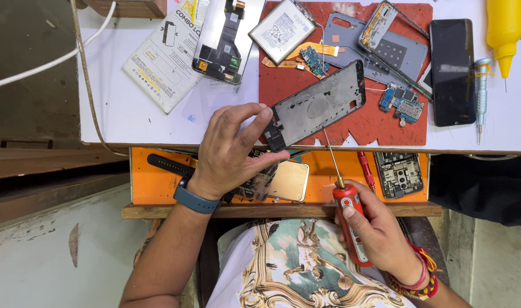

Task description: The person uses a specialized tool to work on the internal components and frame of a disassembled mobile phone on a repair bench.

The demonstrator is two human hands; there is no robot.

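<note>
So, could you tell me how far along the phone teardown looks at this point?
Much looks done: the battery, small circuit boards and a back cover lie loose on the red mat. In hand: the left hand holds the bare phone frame by one end, while the right hand grips a red electric screwdriver, its bit pointing at the frame. Another opened phone waits in the orange tray.

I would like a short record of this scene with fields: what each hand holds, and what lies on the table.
left hand: holds a grey phone frame by its lower end, tilted above the table
right hand: grips a red screwdriver, tip pointing up toward the frame
red mat: small circuit boards, phone parts
white table: battery, black phone, yellow bottle
</note>
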